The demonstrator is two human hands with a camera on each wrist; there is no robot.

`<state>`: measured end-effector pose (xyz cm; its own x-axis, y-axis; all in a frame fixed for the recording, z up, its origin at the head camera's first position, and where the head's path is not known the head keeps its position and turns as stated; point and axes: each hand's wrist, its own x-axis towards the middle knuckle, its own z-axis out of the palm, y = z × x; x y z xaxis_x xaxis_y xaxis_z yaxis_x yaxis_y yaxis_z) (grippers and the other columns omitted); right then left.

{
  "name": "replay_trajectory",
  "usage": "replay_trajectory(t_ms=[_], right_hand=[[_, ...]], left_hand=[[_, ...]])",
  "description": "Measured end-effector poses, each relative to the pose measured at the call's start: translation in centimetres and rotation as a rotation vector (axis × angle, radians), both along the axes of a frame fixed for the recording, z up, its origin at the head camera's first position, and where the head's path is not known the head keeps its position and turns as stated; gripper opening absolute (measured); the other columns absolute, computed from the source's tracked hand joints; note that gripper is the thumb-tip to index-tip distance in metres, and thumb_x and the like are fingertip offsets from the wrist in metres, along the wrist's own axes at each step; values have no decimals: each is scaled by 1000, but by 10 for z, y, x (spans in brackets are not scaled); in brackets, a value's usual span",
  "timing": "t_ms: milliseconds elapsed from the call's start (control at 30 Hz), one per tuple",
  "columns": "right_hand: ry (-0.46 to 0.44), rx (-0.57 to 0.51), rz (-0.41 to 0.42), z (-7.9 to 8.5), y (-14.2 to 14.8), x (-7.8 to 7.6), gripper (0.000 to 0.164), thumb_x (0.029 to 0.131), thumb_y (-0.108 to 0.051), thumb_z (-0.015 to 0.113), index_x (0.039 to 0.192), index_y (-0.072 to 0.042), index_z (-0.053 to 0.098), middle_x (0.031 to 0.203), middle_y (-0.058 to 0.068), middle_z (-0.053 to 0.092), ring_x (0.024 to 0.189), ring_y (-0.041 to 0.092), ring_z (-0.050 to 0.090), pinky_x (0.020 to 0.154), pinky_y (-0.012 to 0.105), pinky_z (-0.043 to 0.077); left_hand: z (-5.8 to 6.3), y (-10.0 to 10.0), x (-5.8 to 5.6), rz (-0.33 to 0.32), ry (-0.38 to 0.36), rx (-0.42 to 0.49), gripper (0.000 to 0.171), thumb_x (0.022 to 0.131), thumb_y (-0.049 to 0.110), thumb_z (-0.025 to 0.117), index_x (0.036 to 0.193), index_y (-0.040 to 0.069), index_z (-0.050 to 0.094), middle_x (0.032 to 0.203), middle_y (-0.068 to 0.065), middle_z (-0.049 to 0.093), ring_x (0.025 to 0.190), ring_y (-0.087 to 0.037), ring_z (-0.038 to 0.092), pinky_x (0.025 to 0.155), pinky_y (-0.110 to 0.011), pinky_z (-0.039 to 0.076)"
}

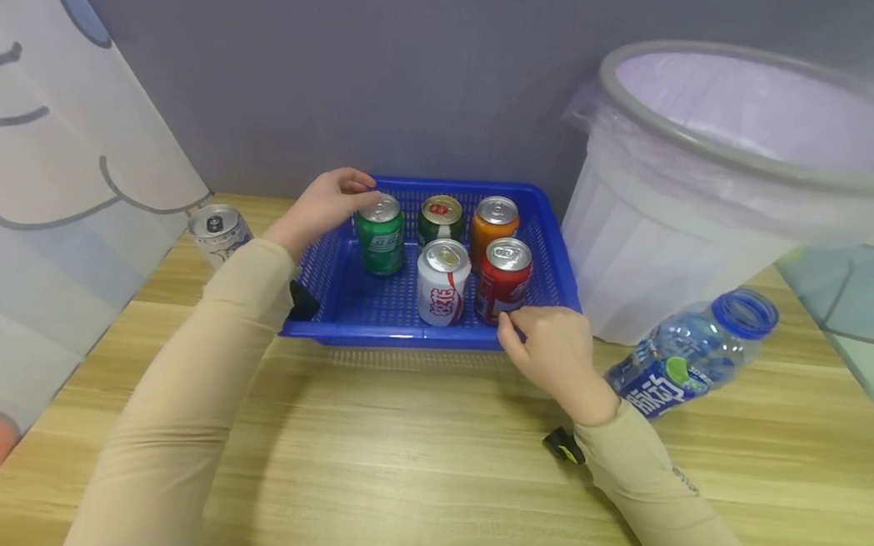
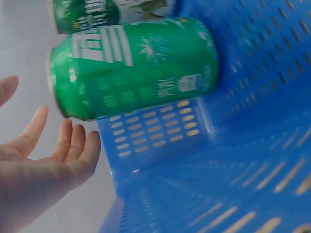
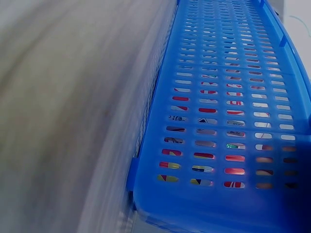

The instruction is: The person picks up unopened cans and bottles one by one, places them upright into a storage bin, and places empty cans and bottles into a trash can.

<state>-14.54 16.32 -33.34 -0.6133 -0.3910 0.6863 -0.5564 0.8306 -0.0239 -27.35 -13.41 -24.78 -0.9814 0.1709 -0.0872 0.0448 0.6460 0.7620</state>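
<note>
In the head view, the left hand (image 1: pixel 328 208) reaches over the left side of a blue basket (image 1: pixel 410 336), its fingers loosely spread at the silver top of a green can (image 1: pixel 382 243). That can stands upright inside the basket, at the left of the 5 cans there. Beside it stand a dark green can (image 1: pixel 440 216) with a gold top and an orange can (image 1: pixel 494 226); nearer the front rim are a white can (image 1: pixel 441 283) and a red can (image 1: pixel 502 279). The right hand (image 1: pixel 555 351) holds the front rim near the red can, fingers curled over it. On the wooden table (image 1: pixel 395 462), 1 patterned can (image 1: pixel 219 233) stands left of the basket; a lined bin (image 1: pixel 650 236) and a blue-necked bottle (image 1: pixel 690 364) stand to the right.

In the left wrist view, the relaxed fingers lie just beside the green can's top end, thumb apart from the others; the hand's grasp is empty.

In the right wrist view, the basket's slotted wall fills much of the frame, with red and other colours showing through; the right hand's grip cannot be made out there.
</note>
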Motion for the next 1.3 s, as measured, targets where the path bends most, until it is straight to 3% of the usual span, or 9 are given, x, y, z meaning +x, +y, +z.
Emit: replay_trajectory(t_ms=[300, 733, 1000, 1300], right_hand=[[6, -4, 8, 0, 0, 0, 43, 88, -28, 42, 47, -15, 38, 44, -3, 41, 37, 17, 38, 37, 32, 27], [6, -8, 6, 1, 0, 1, 42, 88, -28, 42, 47, -16, 38, 44, -3, 41, 37, 18, 39, 37, 32, 27], [9, -16, 8, 3, 1, 0, 43, 88, -28, 42, 47, -16, 37, 43, -3, 40, 37, 17, 37, 36, 32, 25], [8, -14, 4, 2, 1, 0, 42, 88, -28, 42, 47, -16, 37, 44, -3, 39, 37, 17, 38, 36, 32, 25]], left_hand=[[12, -1, 9, -15, 41, 24, 43, 97, 35, 49, 129, 5, 50, 136, -16, 49, 130, -31, 41, 109, -49, 29], [33, 4, 29, -74, 72, 18, 43, 98, 38, 47, 128, 7, 52, 130, -14, 52, 117, -28, 48, 102, -47, 35], [55, 4, 47, -109, 84, 12, 42, 97, 40, 48, 127, 10, 53, 131, -10, 54, 122, -24, 46, 106, -48, 32], [53, -5, 76, -167, 97, 8, 43, 97, 38, 48, 125, 6, 54, 128, -12, 56, 127, -25, 45, 109, -50, 30]])
